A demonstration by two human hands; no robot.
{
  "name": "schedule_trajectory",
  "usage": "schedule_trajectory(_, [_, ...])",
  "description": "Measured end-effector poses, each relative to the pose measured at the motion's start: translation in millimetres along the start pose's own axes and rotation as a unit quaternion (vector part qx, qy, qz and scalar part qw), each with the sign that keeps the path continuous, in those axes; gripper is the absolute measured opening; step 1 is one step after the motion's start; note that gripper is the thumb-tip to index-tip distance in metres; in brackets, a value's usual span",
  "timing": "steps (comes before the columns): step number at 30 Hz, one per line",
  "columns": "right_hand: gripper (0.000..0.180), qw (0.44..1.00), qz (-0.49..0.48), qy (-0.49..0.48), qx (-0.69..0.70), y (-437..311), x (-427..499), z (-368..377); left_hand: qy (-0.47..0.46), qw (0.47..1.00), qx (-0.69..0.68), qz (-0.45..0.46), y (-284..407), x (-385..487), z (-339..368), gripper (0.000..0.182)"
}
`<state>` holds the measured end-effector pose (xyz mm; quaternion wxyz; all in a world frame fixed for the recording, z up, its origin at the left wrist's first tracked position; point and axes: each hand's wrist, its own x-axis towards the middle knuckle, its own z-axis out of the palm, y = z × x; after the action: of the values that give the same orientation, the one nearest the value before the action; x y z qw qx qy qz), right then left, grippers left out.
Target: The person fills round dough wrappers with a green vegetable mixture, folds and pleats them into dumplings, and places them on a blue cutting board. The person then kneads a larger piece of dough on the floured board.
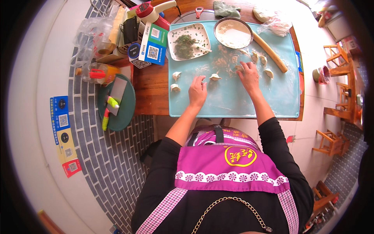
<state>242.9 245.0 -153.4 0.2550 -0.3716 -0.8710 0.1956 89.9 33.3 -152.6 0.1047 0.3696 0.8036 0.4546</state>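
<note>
My right hand (249,77) reaches over the turquoise mat (233,101), thumb and fingers around a small dumpling (238,68). My left hand (197,92) hovers at or just above the mat with loosely curved fingers and nothing visible in it. Between the two hands sits a folded dumpling (215,77). Two more dumplings (176,76) stand near the mat's left edge. Several others (268,73) lie to the right of my right hand. Loose flour (223,60) is scattered ahead of the hands.
A square white dish (204,30) holds green filling and a spoon. Beside it are a bowl of flour (233,35) and a wooden rolling pin (270,52). At left, a cleaver (119,87) rests on a round green board (125,115). An oil jug (109,73) stands behind it.
</note>
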Motion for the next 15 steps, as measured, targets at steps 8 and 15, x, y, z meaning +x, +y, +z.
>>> schedule_trajectory(8, [0.037, 0.994, -0.084, 0.049, 0.047, 6, -18, 23, 0.0, 1.0, 0.016, 0.007, 1, -11, -14, 0.025])
schedule_trajectory(15, [0.034, 0.994, -0.008, -0.013, 0.112, 10, -20, 24, 0.001, 1.0, 0.014, 0.0, -2, -21, -20, 0.026])
